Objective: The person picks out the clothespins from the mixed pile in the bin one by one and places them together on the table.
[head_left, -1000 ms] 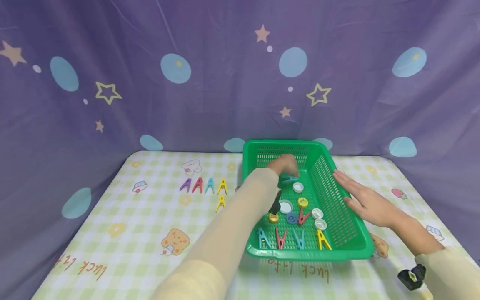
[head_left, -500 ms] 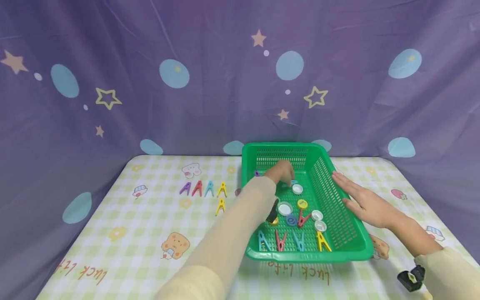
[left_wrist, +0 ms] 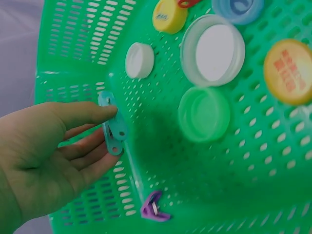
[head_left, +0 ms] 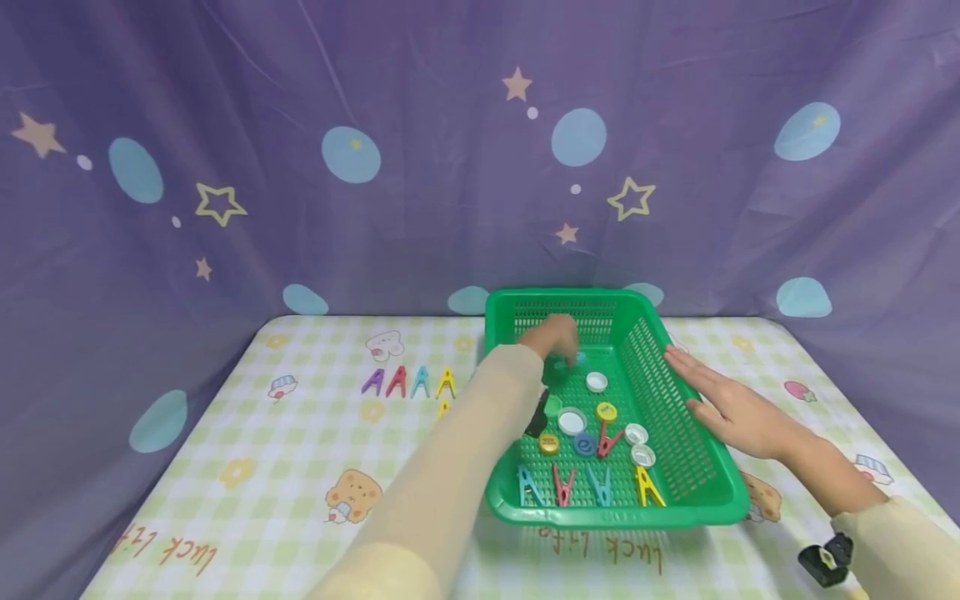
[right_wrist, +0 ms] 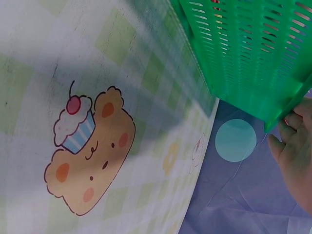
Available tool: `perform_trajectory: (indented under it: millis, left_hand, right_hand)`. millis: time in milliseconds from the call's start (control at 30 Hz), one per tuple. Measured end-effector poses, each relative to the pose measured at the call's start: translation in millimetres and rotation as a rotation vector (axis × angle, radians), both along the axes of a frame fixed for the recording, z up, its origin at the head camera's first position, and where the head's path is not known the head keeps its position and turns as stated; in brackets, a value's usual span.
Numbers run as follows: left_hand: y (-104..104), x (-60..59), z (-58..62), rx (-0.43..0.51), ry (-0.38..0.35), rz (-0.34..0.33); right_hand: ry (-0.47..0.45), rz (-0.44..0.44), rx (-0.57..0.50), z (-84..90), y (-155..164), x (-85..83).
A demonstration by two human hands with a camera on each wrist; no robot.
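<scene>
Light-blue clothespin (left_wrist: pixel 112 124) sits at the far end of the green basket (head_left: pixel 678 500), long axis running along the basket's end wall. Left hand (left_wrist: pixel 46 156) pinches it between thumb and fingers. Right hand (head_left: pixel 731 404) lies flat, fingers straight, against the basket's right rim.
</scene>
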State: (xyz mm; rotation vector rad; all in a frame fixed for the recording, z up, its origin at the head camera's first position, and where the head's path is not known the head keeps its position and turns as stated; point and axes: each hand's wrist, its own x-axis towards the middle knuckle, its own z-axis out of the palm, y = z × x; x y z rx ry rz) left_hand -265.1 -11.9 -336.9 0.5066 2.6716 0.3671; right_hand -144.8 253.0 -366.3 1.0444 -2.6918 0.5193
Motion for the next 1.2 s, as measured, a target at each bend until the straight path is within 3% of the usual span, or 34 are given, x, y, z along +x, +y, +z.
perform_trajectory:
  millis: [233, 600, 767, 1200]
  left_hand:
    - [-10.8, 1.7, 13.7, 0.107, -0.126, 0.02]
    - [-21.3, 8.6, 22.3, 0.157, -0.345, -0.031]
    - [-26.0, 13.3, 26.5, 0.19, -0.38, -0.053]
    - [-39.2, 30.4, 39.9, 0.27, -0.411, -0.03]
  right_hand:
    - [-0.004, -0.007, 0.005, -0.1, 1.6, 2.4]
    - [-0.02, -0.022, 0.005, -2.1, 2.3, 2.7]
    - [-0.02, -0.012, -0.003, -2.0, 1.6, 1.9]
    - [-0.03, -0.02, -0.006, -1.7, 1.4, -0.5]
